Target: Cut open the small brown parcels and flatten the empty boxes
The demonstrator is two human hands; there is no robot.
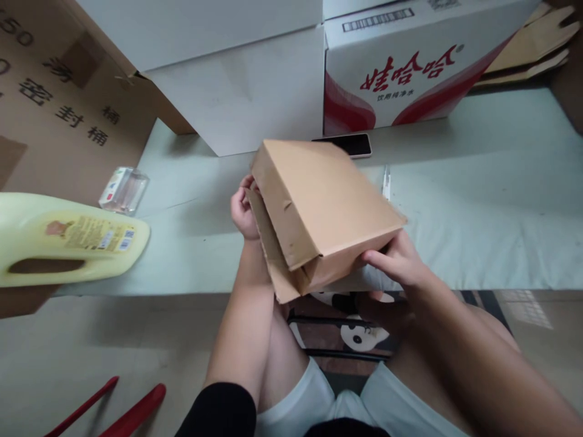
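Observation:
A brown cardboard box is held tilted above the front part of the pale green table, between my two hands. Along its left side a flap hangs partly open. My left hand is closed on the box's left edge, with some fingers hidden behind the flap. At the lower right corner my right hand grips the box, thumb on the front side and the other fingers mostly hidden underneath. Behind the box lies a phone, partly covered by it. A small white cutter rests on the table to the right.
White cartons and a red-and-white carton stand along the back of the table. On the left are a large brown carton, a yellow bottle and a clear small box. Folded cardboard lies back right.

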